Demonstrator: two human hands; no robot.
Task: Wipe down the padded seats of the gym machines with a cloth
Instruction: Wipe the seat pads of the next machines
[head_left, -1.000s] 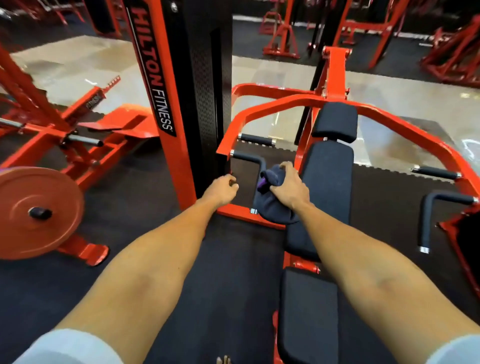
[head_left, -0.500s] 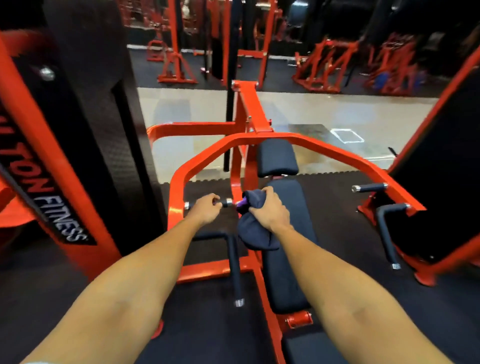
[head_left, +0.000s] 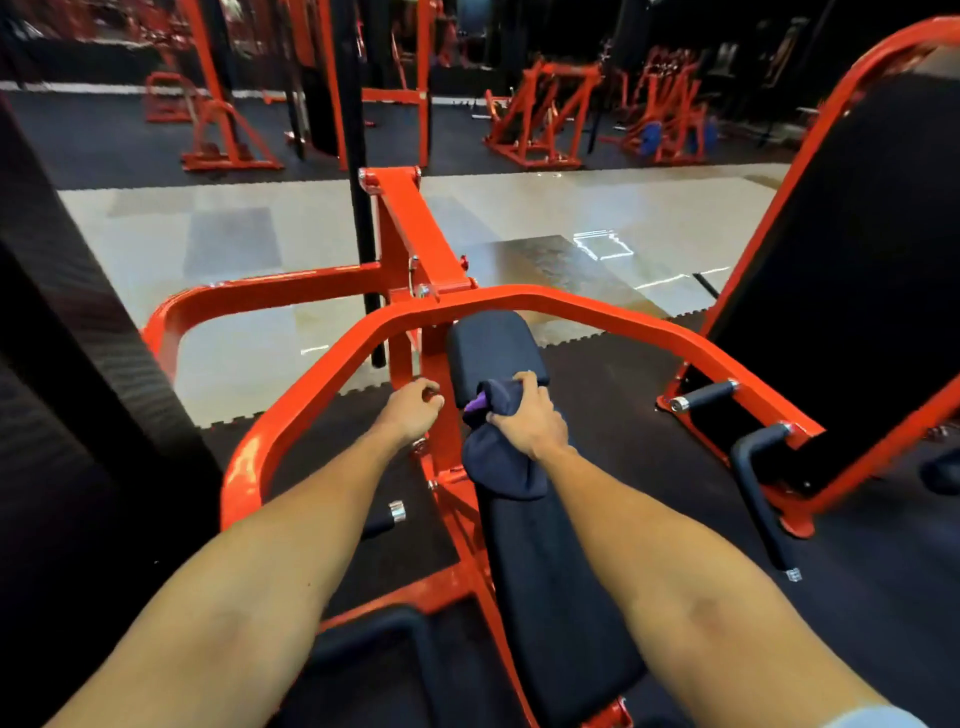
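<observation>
We see the cloth (head_left: 501, 462) as a dark navy bundle, soft and bunched, with a small purple patch showing at its upper end. It hangs over the top of the long black back pad (head_left: 550, 587), just below the smaller head pad (head_left: 493, 345). Our right hand (head_left: 527, 421) grips it from above, fingers wrapped tight round the upper part and the loose end drooping under the wrist. Our left hand (head_left: 413, 410) is curled into a loose fist just beside the orange upright (head_left: 441, 441), holding nothing we can make out
</observation>
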